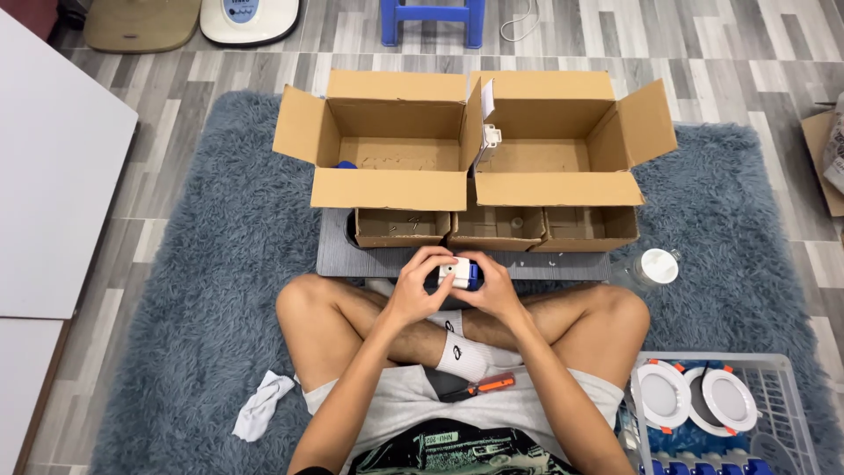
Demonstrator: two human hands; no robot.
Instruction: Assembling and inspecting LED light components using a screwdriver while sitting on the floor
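Note:
I sit cross-legged on a blue-grey shaggy rug [202,290]. My left hand [418,286] and my right hand [492,288] meet above my shins, both gripping a small white and blue boxy device [459,274]. An orange-handled screwdriver [479,387] lies in my lap. Just beyond my hands is a dark grey board [338,255] carrying three small open cardboard boxes [497,229].
Two large open cardboard boxes [400,141] stand behind the small ones. A clear crate [778,369] at lower right holds round white downlights [664,396]. A white-lidded jar [658,266], a white rag [261,405], a white panel [53,167] and a blue stool [431,18] surround me.

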